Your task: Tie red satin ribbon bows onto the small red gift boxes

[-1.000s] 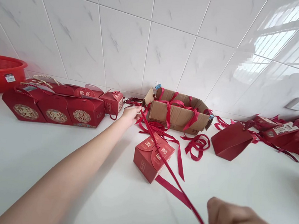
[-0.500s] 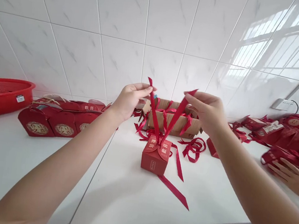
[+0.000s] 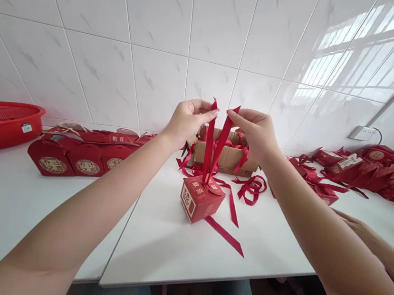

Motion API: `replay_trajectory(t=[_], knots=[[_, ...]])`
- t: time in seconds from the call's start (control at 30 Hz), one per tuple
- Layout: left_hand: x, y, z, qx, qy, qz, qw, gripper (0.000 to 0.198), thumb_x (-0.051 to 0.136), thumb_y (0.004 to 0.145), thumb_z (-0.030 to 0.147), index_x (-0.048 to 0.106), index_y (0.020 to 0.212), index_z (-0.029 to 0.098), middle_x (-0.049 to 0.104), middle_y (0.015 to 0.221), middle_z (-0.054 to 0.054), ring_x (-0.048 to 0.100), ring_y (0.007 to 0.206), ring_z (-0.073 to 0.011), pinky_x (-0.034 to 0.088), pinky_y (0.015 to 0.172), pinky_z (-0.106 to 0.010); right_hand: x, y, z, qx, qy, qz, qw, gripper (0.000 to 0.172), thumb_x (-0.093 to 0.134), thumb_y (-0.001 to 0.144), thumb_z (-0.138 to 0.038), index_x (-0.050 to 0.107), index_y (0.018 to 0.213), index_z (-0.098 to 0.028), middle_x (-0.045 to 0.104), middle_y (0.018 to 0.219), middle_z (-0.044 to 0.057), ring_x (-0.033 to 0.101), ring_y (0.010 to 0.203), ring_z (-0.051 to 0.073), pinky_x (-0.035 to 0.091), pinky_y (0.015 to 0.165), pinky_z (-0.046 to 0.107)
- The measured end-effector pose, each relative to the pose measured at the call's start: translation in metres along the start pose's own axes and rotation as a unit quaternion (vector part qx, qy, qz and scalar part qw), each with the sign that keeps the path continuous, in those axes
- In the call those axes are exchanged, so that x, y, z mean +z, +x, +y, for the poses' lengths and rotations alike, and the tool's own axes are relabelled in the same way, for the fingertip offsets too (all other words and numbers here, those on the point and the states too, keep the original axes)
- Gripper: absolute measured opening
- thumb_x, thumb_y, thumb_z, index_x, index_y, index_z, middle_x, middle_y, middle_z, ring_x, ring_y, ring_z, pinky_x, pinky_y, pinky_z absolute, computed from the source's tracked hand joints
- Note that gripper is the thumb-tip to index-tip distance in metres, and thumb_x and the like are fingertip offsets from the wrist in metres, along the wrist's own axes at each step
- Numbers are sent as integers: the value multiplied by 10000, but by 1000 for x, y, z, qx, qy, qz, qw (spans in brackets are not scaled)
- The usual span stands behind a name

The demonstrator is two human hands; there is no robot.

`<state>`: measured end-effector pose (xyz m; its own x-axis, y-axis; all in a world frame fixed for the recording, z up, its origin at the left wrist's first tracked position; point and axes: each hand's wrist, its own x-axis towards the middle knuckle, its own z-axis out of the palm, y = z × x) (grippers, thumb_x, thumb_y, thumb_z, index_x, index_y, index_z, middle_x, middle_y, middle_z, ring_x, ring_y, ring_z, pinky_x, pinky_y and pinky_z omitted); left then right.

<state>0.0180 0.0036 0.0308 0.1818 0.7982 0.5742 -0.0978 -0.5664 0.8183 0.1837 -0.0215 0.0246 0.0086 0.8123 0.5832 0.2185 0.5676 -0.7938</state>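
A small red gift box [image 3: 202, 198] with gold characters stands on the white table [image 3: 155, 257], turned at an angle. Two ends of a red ribbon [image 3: 221, 143] rise from its top. My left hand [image 3: 192, 118] pinches the left end between thumb and fingers. The right end is pinched by my right hand [image 3: 255, 128], a short gap away at about the same height. Another red ribbon strip [image 3: 225, 237] lies flat by the box's right side, partly hidden at the box.
Behind stands a cardboard box [image 3: 231, 159] draped with ribbons; loose ribbon [image 3: 252, 189] curls beside it. Red boxes [image 3: 87, 163] and a red basket [image 3: 2, 126] are at left, more red boxes [image 3: 376, 174] at right. Other people's hands [image 3: 368, 240] show at both sides.
My hands have come closer together with the ribbon ends. The gift box has turned, showing another side. At right, another person's hand has moved nearer my right forearm; fingers now show at the left edge.
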Motion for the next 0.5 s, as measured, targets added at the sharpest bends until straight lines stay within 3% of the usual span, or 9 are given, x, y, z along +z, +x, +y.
replay_trajectory(t=[0.17, 0.3, 0.5], knots=[[-28, 11, -7, -12, 56, 74, 996, 78, 721, 723, 203, 671, 771, 167, 651, 833, -13, 588, 780, -133, 424, 611, -228, -18, 3, 3, -2, -42, 55, 998, 210, 645, 785, -371, 662, 769, -163, 642, 780, 38, 610, 735, 134, 498, 644, 253], [-51, 17, -15, -25, 63, 104, 992, 132, 740, 699, 246, 669, 776, 166, 651, 838, -15, 582, 736, -117, 401, 588, -224, -33, 2, 5, 3, -12, 68, 998, 179, 666, 768, -338, 651, 733, -163, 634, 741, 37, 613, 693, 130, 498, 639, 263], [-69, 20, -32, -43, 119, 155, 980, 131, 723, 689, 257, 652, 749, 165, 655, 824, -31, 575, 691, -121, 404, 579, -231, -47, 2, 12, 10, 2, 88, 996, 169, 704, 737, -325, 652, 716, -166, 611, 705, 22, 604, 628, 114, 496, 605, 266]])
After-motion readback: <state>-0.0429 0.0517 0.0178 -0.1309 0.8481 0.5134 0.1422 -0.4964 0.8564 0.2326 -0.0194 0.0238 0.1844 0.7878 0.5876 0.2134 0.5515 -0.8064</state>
